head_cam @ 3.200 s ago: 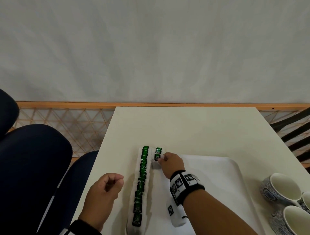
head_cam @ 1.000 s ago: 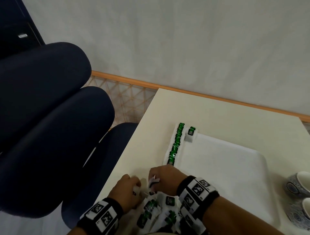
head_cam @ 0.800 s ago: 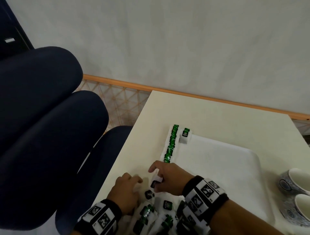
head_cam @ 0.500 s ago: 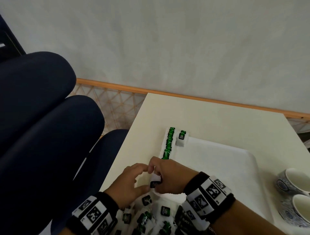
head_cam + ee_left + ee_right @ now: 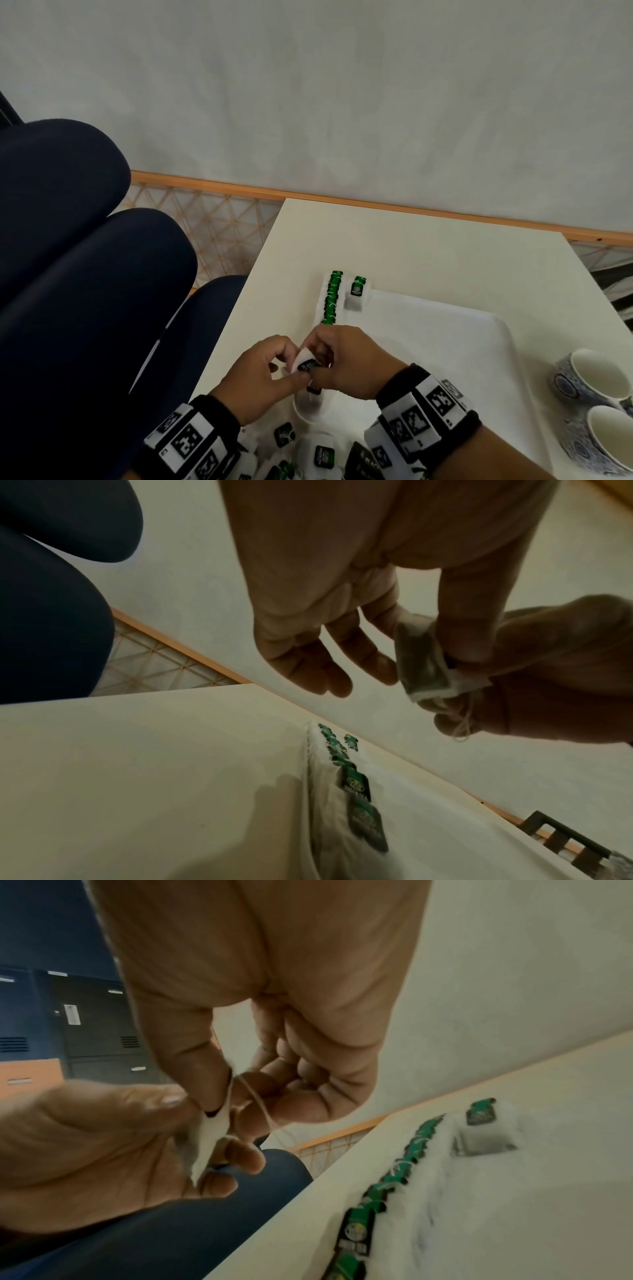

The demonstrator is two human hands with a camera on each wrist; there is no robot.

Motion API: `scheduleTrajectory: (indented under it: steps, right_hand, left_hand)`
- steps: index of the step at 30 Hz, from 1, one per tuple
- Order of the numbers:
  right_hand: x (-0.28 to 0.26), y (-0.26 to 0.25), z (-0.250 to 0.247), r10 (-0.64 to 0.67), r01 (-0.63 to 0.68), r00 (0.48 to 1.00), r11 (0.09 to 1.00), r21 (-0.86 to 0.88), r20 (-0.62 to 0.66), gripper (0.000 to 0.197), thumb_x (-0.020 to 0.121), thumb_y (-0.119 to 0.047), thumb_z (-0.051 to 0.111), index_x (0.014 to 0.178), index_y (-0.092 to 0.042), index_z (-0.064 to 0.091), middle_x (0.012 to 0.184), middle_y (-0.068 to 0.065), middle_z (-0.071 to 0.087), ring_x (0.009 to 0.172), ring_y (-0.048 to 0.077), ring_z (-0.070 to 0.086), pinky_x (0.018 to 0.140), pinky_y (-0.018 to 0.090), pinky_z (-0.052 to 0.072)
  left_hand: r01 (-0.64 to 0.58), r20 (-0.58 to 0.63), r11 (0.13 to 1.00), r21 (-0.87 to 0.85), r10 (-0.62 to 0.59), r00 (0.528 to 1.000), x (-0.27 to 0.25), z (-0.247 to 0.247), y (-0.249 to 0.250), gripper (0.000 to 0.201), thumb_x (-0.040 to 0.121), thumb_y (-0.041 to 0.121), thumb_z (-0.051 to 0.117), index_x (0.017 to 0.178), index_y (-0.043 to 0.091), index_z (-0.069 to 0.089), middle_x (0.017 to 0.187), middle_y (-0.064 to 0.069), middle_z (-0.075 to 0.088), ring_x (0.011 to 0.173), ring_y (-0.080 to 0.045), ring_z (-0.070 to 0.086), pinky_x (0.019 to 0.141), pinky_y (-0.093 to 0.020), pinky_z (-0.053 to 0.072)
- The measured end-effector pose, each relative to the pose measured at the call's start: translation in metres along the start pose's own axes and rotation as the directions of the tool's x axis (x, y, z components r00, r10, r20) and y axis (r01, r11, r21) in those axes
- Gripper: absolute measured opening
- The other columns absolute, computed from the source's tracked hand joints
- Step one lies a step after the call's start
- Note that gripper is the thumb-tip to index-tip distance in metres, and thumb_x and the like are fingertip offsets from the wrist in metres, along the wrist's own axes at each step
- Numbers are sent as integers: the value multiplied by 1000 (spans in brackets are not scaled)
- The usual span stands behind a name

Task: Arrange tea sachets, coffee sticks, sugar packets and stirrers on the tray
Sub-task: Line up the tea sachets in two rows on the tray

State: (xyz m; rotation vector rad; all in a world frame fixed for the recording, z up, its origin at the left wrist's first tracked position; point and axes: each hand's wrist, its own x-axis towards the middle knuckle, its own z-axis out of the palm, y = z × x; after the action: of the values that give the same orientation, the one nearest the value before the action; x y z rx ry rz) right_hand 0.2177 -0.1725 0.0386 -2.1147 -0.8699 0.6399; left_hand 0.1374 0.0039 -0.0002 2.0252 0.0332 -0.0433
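Note:
A white tea sachet (image 5: 303,363) with a dark green tag is held just above the near left corner of the white tray (image 5: 445,346). My left hand (image 5: 274,370) pinches it from the left and my right hand (image 5: 329,356) from the right. The left wrist view shows the tea sachet (image 5: 421,664) between thumb and fingers, its string hanging loose. A row of sachets (image 5: 331,301) lines the tray's left edge. A single sachet (image 5: 356,293) starts a second row at the far corner. A loose pile of sachets (image 5: 308,448) lies under my wrists.
Two blue-patterned cups (image 5: 596,380) stand at the table's right edge, beside the tray. Dark blue chair cushions (image 5: 85,291) sit close on the left of the cream table (image 5: 428,257). A white wall runs along the back.
My right hand came back from the tray's far corner to the near pile. Both hands have picked one sachet out of the pile and lifted it slightly.

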Motion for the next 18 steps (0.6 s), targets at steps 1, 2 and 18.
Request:
scheduleTrajectory:
  steps: [1,2,18]
  right_hand:
    - [0,5,0,17,-17,1000,999,34,-21,14,79,-15,72,89,-22,65,74,-8,62,66,6,56,67,25,50]
    - [0,10,0,31,-27,999,996,79,-43,11,80,-17,73,80,-25,65,74,-5,63,68,8,57,69,27,50]
    - [31,90,-44,322,-361,863,932,-31,-389,14,97,-19,49,102,-17,62,99,0,65,80,13,54,57,16,38]
  left_hand:
    - [-5,2,1000,-11,5,1000,2,1,2,28,68,49,67,73,25,53,86,9,66,80,-7,60,80,-26,47]
    - [-13,-5,1000,-21,13,1000,4,2,5,28,68,48,67,72,25,52,81,9,65,75,-7,59,78,-26,48]
    - [226,-72,894,386,-215,974,23,6,-10,11,85,28,65,77,34,60,79,12,64,75,-1,58,72,-18,48]
